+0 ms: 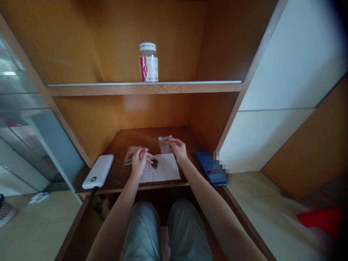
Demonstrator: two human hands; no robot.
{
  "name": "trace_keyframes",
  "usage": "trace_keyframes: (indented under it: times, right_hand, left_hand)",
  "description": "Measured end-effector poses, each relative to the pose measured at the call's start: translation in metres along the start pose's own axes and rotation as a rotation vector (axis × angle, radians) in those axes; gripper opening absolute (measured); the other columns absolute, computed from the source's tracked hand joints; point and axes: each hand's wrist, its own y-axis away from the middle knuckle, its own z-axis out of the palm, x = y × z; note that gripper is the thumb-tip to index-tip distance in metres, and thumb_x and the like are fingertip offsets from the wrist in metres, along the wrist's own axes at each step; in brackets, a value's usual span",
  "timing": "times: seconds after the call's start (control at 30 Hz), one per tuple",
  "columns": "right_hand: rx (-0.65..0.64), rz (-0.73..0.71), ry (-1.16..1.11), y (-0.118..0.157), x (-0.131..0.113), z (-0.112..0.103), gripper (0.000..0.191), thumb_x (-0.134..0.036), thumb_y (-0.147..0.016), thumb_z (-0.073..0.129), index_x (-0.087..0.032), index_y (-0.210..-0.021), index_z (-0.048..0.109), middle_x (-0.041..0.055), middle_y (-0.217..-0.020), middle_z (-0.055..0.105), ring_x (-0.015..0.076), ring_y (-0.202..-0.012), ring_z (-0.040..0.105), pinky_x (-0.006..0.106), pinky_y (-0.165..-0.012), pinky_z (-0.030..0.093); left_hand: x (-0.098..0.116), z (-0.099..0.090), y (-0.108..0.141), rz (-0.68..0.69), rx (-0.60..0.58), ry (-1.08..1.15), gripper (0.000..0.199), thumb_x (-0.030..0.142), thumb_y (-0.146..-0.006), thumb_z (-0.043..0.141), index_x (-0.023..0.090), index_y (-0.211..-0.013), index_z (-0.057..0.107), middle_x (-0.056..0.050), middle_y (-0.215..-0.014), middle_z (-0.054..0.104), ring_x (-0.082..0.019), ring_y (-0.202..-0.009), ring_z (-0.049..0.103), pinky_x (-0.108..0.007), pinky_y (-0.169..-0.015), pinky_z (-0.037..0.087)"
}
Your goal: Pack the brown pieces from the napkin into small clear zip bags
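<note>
A white sheet of paper or tissue (165, 170) lies on the wooden shelf with a small heap of dark brown bits (154, 164) on its left part. My left hand (139, 162) is over the left edge of the sheet, fingers bent and apart, close beside the heap; nothing shows in its grip. Behind and to its left lies a clear plastic bag (128, 156), partly covered by that hand, with something dark in or under it. My right hand (178, 148) pinches the right edge of a small clear zip bag (164, 145) at the sheet's far edge.
A white power bank (98, 172) with a black cable lies at the shelf's left end. To the right is a dark phone (212, 168). On the upper shelf (190, 88) stands a clear bottle (148, 63) with a white cap. Cabinet walls enclose both sides.
</note>
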Motion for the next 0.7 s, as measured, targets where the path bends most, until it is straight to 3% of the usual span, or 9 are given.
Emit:
trace_keyframes:
  times: [0.13,0.27,0.5,0.7]
  right_hand:
    - [0.044,-0.062,0.321,-0.025,-0.002,-0.042,0.015,-0.023,-0.058,0.062,-0.014,-0.071,0.059,0.0038,-0.076,0.065,0.0135,-0.067,0.059,0.026,-0.063,0.045]
    - [0.045,-0.077,0.687,-0.027,0.007,-0.071,0.012,-0.016,-0.058,0.058,-0.014,-0.070,0.061,0.0032,-0.076,0.065,0.0142,-0.070,0.059,0.027,-0.067,0.046]
    - [-0.014,-0.097,1.001,-0.014,0.011,-0.071,0.018,-0.010,-0.063,0.052,-0.014,-0.077,0.064,0.0053,-0.078,0.066,0.0146,-0.072,0.060,0.025,-0.068,0.046]
    - [-0.078,-0.158,1.139,-0.010,0.010,-0.074,0.028,-0.005,-0.065,0.045,-0.016,-0.080,0.066,0.0053,-0.084,0.066,0.0168,-0.084,0.058,0.029,-0.079,0.043]
  left_hand:
    - [-0.004,0.000,0.000,0.003,-0.040,-0.037,0.029,0.040,-0.076,0.050,0.014,-0.090,0.048,-0.003,-0.064,0.062,-0.011,-0.041,0.056,-0.018,-0.035,0.042]
    - [-0.005,0.000,0.000,0.004,-0.050,-0.041,0.027,0.038,-0.076,0.050,0.015,-0.089,0.048,-0.002,-0.062,0.062,-0.011,-0.040,0.056,-0.019,-0.034,0.042]
    - [-0.007,-0.001,-0.001,0.013,-0.053,-0.047,0.024,0.036,-0.075,0.050,0.015,-0.087,0.049,-0.001,-0.061,0.062,-0.011,-0.039,0.056,-0.019,-0.034,0.042]
    - [-0.008,-0.001,-0.001,0.015,-0.056,-0.044,0.023,0.036,-0.075,0.050,0.015,-0.086,0.049,-0.001,-0.060,0.062,-0.011,-0.039,0.056,-0.019,-0.034,0.041]
